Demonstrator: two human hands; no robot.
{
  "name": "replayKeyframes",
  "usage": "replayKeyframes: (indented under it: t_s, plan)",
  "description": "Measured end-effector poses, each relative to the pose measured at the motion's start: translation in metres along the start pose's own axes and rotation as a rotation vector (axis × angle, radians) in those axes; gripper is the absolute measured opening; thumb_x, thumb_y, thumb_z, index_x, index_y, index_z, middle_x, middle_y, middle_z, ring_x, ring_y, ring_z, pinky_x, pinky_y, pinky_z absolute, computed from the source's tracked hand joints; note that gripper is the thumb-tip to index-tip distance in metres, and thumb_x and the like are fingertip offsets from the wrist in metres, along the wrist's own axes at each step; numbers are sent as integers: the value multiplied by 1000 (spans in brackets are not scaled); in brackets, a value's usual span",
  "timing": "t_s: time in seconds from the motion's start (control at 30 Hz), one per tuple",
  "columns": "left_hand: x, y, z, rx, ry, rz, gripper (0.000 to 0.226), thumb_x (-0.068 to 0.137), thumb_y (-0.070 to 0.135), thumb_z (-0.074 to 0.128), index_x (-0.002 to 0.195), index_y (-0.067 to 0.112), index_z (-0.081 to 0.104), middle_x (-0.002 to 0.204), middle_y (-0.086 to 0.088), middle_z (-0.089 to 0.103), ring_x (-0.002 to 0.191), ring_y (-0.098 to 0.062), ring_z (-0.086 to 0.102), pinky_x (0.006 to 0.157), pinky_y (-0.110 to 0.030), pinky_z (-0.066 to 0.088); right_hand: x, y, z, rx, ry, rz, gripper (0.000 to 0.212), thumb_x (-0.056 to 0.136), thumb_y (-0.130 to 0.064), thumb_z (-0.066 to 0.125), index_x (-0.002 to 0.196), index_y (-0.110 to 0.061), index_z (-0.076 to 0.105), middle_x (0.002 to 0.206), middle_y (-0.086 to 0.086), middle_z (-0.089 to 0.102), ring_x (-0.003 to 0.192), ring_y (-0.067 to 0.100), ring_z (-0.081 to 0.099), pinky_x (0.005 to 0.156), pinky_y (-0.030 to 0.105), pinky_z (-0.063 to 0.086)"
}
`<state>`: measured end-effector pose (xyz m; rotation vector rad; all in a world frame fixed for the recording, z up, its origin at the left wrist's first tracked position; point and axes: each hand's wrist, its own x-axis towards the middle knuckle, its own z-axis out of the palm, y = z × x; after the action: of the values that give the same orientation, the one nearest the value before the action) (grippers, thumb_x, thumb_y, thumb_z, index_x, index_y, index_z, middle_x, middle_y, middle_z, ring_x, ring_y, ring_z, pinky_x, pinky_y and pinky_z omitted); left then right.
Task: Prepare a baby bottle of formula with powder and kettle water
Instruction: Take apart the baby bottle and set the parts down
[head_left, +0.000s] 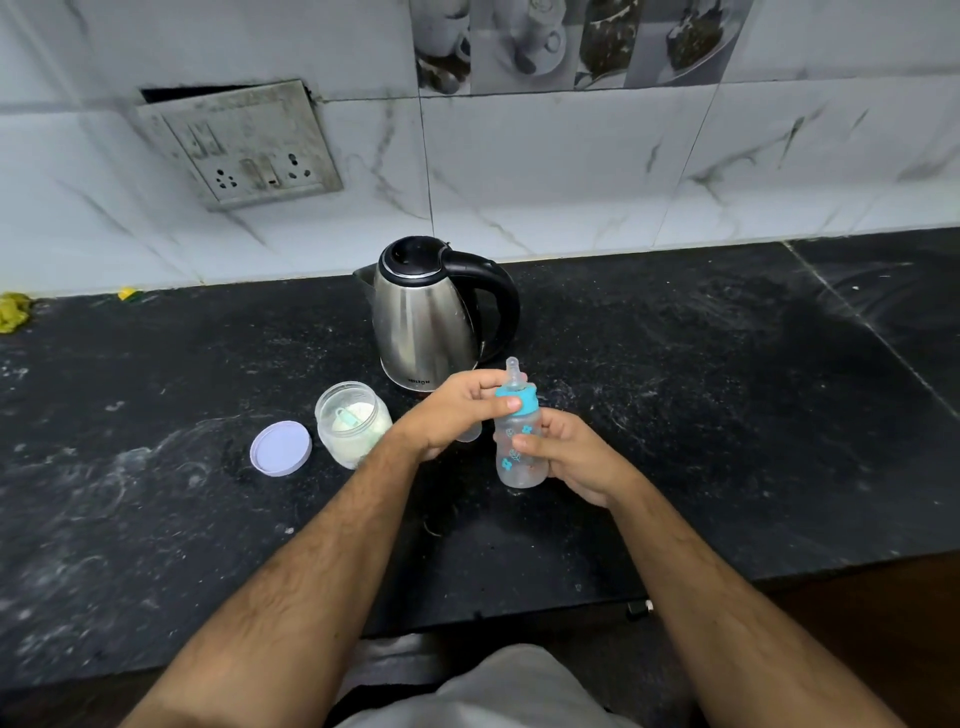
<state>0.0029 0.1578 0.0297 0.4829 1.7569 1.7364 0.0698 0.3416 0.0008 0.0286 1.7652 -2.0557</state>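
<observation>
Bottle (519, 441) is held upright just above the table (727, 415), right in front of the kettle (426, 317), at about 5 o'clock from it. Right hand (576, 457) wraps the clear body low down; left hand (457, 410) pinches the blue collar (519, 401) under the teat (513, 371), thumb on the near side. Both grips are clamped on the bottle, one on the body, one on the ring. There also seems to be a clear cap tucked under the left palm, can't confirm.

Powder jar (353, 423) sits open at 9 o'clock from the bottle, scoop (347, 418) inside; its lid (281, 448) lies flat on the table just left of the jar.

Handling, my read: bottle looks empty, so light. Thin plastic, will flex if squeezed, won't shatter. Smooth wall, a bit slippery, so hold at the waist where it narrows. Collar is ribbed, best spot for twisting. Teat is soft, don't grab there.

Likely step: unscrewing the collar so powder and water can go in. Kettle is the heavy item, maybe hot; take it by the black handle (498, 291) only.
</observation>
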Motion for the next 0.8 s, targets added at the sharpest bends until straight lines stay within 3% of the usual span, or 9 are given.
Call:
replayKeyframes:
  t_s: [0.13, 0.2, 0.3, 0.43, 0.53, 0.67, 0.8]
  plan:
    - [0, 4, 3, -31, 26, -21, 39, 84, 22, 69, 123, 18, 64, 125, -10, 69, 116, -25, 65, 111, -41, 43, -2, -8, -2, 21, -99, 13, 58, 73, -40, 84, 118, -9, 66, 112, 13, 68, 102, 24, 66, 90, 41, 55]
    - [0, 3, 7, -25, 70, -13, 39, 84, 26, 70, 122, 21, 64, 123, -10, 70, 116, -28, 65, 112, -45, 41, -2, -8, -1, 2, -51, -7, 58, 74, -38, 83, 119, -7, 64, 108, 11, 68, 100, 24, 65, 89, 39, 54]
    - [0, 1, 12, -5, 128, 17, 39, 84, 32, 71, 122, 24, 64, 120, -9, 71, 115, -32, 65, 106, -50, 43, -2, -7, 3, -23, 35, -59, 40, 85, -26, 70, 118, -5, 63, 99, 5, 70, 93, 18, 65, 85, 33, 54]
    - [-1, 3, 14, -13, 177, 47, 35, 96, 15, 62, 130, 11, 58, 120, -12, 70, 104, -16, 68, 96, -30, 52, 3, -3, 13, -122, 160, -134, 20, 94, -14, 65, 114, -13, 65, 99, -1, 73, 93, 13, 68, 86, 32, 53]
    - [0, 5, 18, -33, 229, 80, 32, 96, 12, 62, 127, 8, 60, 123, -13, 67, 102, -15, 68, 85, -24, 55, 8, -3, 22, -260, 291, -185, 22, 92, -15, 68, 114, -16, 66, 103, 0, 73, 96, 14, 70, 86, 32, 55]
    - [2, 3, 28, -72, 333, 109, 25, 94, 9, 63, 119, 9, 63, 113, -9, 68, 92, -13, 69, 77, -21, 56, 12, 2, 33, -454, 505, -224, 31, 88, -19, 72, 118, -15, 64, 102, -4, 70, 93, 11, 67, 84, 30, 55]
    - [6, -6, 40, -93, 455, 110, 25, 94, 9, 64, 119, 4, 62, 107, -5, 68, 91, -16, 67, 80, -24, 57, 14, 3, 42, -611, 654, -199, 35, 86, -20, 72, 119, -15, 62, 103, -3, 68, 92, 14, 64, 80, 27, 52]
